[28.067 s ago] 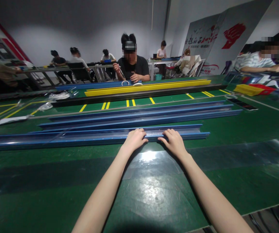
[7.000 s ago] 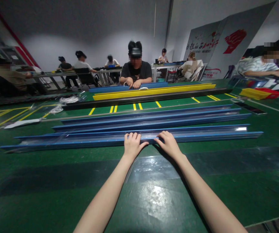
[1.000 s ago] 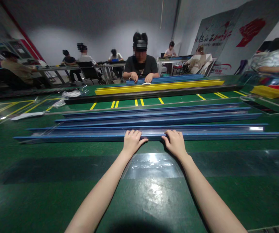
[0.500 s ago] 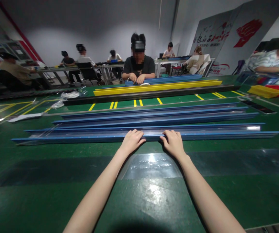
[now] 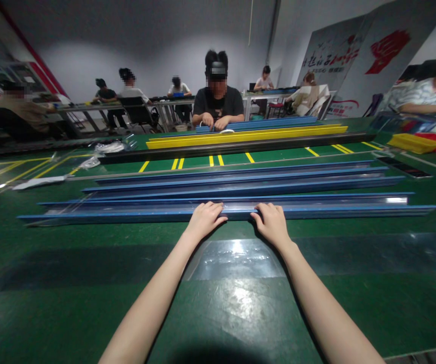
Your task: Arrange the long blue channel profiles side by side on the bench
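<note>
Head view: a blue front rail (image 5: 238, 215) lay at 12 o'clock, running from 9 to 3.
Left hand (image 5: 205, 219): just short of 12 o'clock, fingers together over the front rail's near wall, thumb outside; it seemed to pinch that wall.
Right hand (image 5: 272, 219): towards 1 o'clock, fingers curled over the same wall, thumb on the near side, apparently pinching too.
Change: almost none over the last half second; against half a minute earlier, the front rail reached farther towards 3 o'clock, which suggested that the hands were at a different stretch of it.
Film (image 5: 236, 260): a clear strip, flat on the green table (image 5: 221, 318), with the forearms crossing over it.
Back rails (image 5: 297, 186): blue, just beyond at 12 o'clock; past them, the black rail (image 5: 241, 148) and yellow rail (image 5: 246, 137).
Board (image 5: 335, 78): at 1 o'clock, with a red fist (image 5: 388, 51) and red characters too slanted to read; no brand was legible.
</note>
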The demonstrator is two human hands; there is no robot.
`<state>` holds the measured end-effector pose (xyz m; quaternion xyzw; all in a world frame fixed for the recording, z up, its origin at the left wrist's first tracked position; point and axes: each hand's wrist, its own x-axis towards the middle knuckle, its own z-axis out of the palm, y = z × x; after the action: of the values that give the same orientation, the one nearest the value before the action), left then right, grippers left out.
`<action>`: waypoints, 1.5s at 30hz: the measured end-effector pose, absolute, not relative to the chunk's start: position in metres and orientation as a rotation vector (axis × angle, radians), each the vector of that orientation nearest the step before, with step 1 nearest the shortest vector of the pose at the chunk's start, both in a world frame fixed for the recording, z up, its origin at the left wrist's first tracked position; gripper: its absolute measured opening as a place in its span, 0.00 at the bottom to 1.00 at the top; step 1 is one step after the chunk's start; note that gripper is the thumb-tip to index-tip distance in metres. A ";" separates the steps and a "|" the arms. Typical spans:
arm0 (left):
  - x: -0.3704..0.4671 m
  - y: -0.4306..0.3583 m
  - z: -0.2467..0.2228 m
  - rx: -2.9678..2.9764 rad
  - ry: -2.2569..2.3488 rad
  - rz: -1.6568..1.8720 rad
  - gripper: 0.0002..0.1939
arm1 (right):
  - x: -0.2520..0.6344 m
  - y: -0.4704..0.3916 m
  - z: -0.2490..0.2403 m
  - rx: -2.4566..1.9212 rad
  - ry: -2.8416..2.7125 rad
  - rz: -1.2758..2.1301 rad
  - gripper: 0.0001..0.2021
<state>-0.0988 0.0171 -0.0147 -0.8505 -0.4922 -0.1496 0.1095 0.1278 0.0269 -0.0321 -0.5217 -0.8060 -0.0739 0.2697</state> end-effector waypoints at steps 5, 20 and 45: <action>-0.099 0.016 -0.015 -2.444 -1.479 -0.418 0.18 | 0.128 0.026 -0.032 -1.413 -2.176 -0.207 0.09; -0.100 0.015 -0.019 -2.294 -1.584 -0.435 0.25 | 0.128 0.027 -0.032 -1.413 -2.179 -0.170 0.09; -0.102 0.014 -0.026 -2.254 -1.566 -0.506 0.25 | 0.128 0.027 -0.032 -1.418 -2.177 -0.179 0.09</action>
<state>-0.1018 0.0144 -0.0265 -0.7952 -0.5525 -0.1785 0.1748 0.1279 0.0267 -0.0323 -0.5250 -0.8060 -0.0662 0.2653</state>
